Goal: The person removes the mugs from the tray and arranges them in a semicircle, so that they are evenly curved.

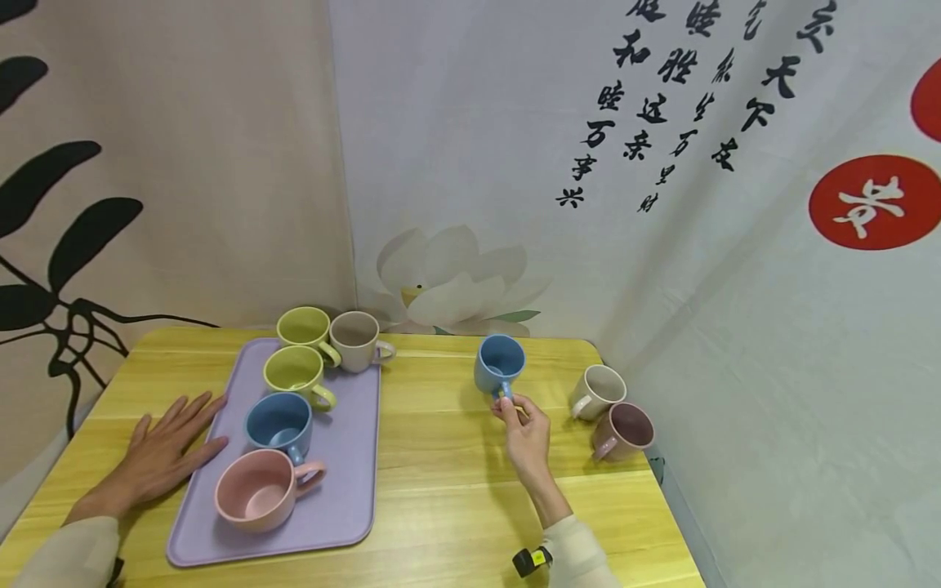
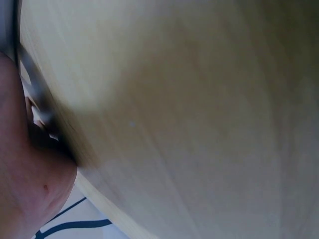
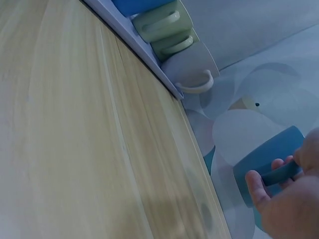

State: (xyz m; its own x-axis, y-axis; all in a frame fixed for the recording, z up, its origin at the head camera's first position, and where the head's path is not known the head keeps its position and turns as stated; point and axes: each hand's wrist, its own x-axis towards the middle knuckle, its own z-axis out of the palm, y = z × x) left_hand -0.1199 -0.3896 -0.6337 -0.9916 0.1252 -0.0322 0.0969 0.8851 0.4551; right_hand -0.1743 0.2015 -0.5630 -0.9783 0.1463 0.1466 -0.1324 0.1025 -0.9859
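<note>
My right hand (image 1: 528,434) grips a blue mug (image 1: 500,364) by its handle, over the back part of the wooden table; the right wrist view shows fingers round the handle of this blue mug (image 3: 269,162). Flat with fingers spread, my left hand (image 1: 165,453) rests on the table, fingertips at the left edge of a lilac tray (image 1: 345,482). On the tray stand a pink mug (image 1: 257,492), another blue mug (image 1: 278,420), two green mugs (image 1: 294,369) and a grey-beige mug (image 1: 356,341) at the back right corner.
Toward the right edge of the table (image 1: 441,506) stand a cream mug (image 1: 599,392) and a mauve mug (image 1: 623,431), close together. A curtain (image 1: 456,147) with printed writing and a flower hangs right behind the table.
</note>
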